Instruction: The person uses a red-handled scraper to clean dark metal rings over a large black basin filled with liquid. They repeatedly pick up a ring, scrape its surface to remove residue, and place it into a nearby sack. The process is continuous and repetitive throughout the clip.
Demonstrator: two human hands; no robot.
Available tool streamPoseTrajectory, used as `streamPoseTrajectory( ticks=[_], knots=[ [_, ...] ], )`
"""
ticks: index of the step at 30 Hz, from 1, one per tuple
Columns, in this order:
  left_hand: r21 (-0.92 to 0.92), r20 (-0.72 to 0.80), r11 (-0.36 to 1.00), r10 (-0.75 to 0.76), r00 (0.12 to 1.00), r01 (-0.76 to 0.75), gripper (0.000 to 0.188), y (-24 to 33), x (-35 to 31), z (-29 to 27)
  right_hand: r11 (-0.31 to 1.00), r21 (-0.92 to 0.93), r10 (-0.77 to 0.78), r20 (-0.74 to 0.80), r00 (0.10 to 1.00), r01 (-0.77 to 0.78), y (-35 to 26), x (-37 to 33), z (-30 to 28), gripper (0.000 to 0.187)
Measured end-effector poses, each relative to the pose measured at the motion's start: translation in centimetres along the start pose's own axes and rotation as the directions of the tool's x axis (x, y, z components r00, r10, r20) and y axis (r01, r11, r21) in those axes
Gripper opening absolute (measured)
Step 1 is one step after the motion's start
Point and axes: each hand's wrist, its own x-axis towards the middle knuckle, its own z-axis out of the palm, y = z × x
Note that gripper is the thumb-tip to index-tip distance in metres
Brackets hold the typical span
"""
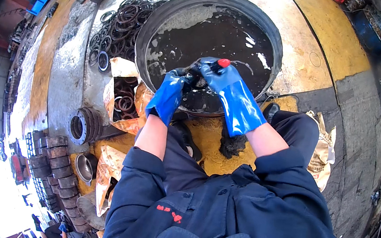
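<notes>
A wide round tub (142,54) of dark liquid (197,37) stands in front of me, with pale foam at its far left. Both my hands, in blue rubber gloves, are over its near part. My right hand (216,76) is closed on a red-ended handle (223,62); the tool's working end is not clear. My left hand (171,87) is closed beside it, on a small dark piece (199,81) that appears to be a ring, wet and partly hidden by the gloves. A thin curved line shows past my right hand, over the liquid.
Left of the tub lies a heap of dark metal rings (126,17). A torn paper sack (127,68) holds more rings. Nearer stand stacked flanged rings (85,126), a metal bowl (86,167) and stacked dark cylinders (60,164). A crumpled sack (323,152) lies by my right leg.
</notes>
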Motion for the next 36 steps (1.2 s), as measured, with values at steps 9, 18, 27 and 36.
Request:
streamPoseTrajectory(
  ticks=[9, 18, 27, 36],
  knots=[
    [0.165, -0.082, 0.986, 0.019, 0.996, -0.005, 0.023, 0.3, 1.0, 0.7, 0.923, -0.146, 0.306, -0.281, 0.909, -0.356, 12.1, 6.0, -3.7, 0.029],
    [0.021, -0.027, 0.999, 0.039, 0.999, -0.038, 0.027, -0.5, 1.3, -0.9, 0.979, 0.205, 0.034, -0.073, 0.997, -0.018, 3.3, 2.5, 0.2, 0.031],
    [0.285, -0.145, 0.958, 0.076, 0.987, -0.032, 0.023, 1.2, 1.0, 2.0, 0.97, -0.143, 0.164, -0.199, 0.966, -0.194, 6.8, 5.2, -1.2, 0.029],
    [0.169, -0.193, 0.984, -0.015, 0.981, 0.048, 0.022, -0.5, 2.6, -1.0, 0.923, -0.172, -0.344, 0.027, 0.938, 0.344, 4.1, 2.2, 0.6, 0.029]
  ],
)
